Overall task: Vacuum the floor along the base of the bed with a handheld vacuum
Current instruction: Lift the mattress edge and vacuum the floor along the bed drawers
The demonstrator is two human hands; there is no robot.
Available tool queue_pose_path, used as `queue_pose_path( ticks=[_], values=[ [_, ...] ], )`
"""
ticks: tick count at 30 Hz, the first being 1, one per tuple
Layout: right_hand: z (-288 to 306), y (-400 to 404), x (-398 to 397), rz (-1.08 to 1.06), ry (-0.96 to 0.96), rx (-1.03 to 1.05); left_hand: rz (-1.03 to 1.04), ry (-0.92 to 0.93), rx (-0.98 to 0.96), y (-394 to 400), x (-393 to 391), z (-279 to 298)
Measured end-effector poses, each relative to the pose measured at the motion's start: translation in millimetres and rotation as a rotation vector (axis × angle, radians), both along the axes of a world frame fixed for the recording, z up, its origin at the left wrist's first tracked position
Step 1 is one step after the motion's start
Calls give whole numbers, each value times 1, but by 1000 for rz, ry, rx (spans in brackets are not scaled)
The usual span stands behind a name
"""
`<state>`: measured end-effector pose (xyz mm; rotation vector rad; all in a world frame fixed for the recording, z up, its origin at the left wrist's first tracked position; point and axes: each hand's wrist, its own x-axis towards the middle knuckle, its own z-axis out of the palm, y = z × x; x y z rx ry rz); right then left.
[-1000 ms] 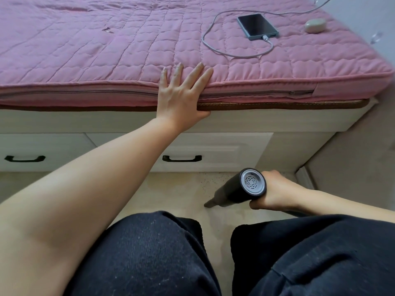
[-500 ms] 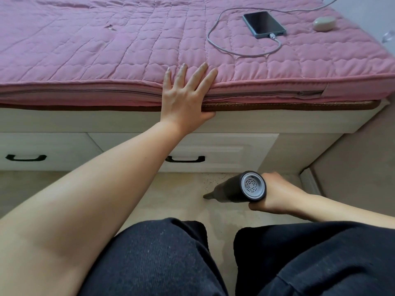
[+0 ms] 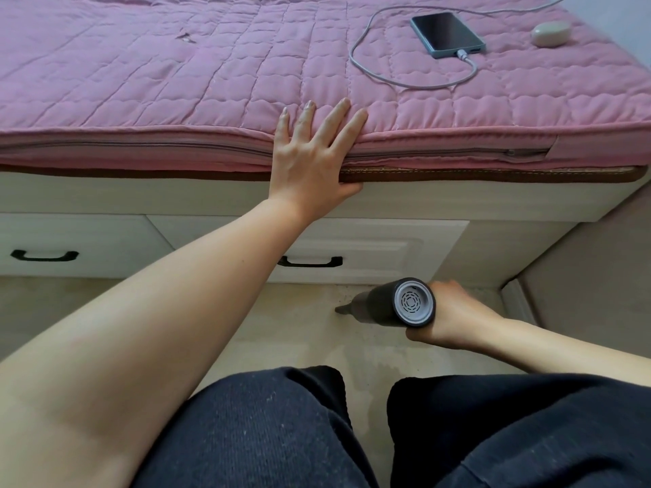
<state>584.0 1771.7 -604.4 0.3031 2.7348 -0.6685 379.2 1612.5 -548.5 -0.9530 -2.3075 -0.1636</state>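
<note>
A dark cylindrical handheld vacuum [image 3: 394, 306] with a grey vented rear cap lies low over the pale floor [image 3: 289, 332], its narrow nozzle pointing left, close to the drawer fronts of the bed base [image 3: 387, 248]. My right hand [image 3: 454, 320] grips the vacuum from its right side. My left hand [image 3: 311, 163] rests flat with fingers spread on the edge of the pink quilted mattress [image 3: 141, 82], holding nothing.
A phone [image 3: 447, 33] on a grey charging cable [image 3: 380, 70] and a small beige case [image 3: 549, 33] lie on the bed. Two drawers carry black handles [image 3: 310, 262] [image 3: 44, 256]. A wall and skirting [image 3: 518, 301] close the right side. My dark-trousered knees [image 3: 493, 434] fill the foreground.
The vacuum and my right hand have moved away from me toward the bed base, the nozzle now nearer the drawers. My left hand stays on the mattress edge.
</note>
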Motion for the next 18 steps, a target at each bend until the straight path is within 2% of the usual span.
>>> queue_pose_path(
  ticks=[18],
  values=[
    [-1, -4, -13, 62, -7, 33, -6, 26, 18, 0, -1, -3]
  ],
)
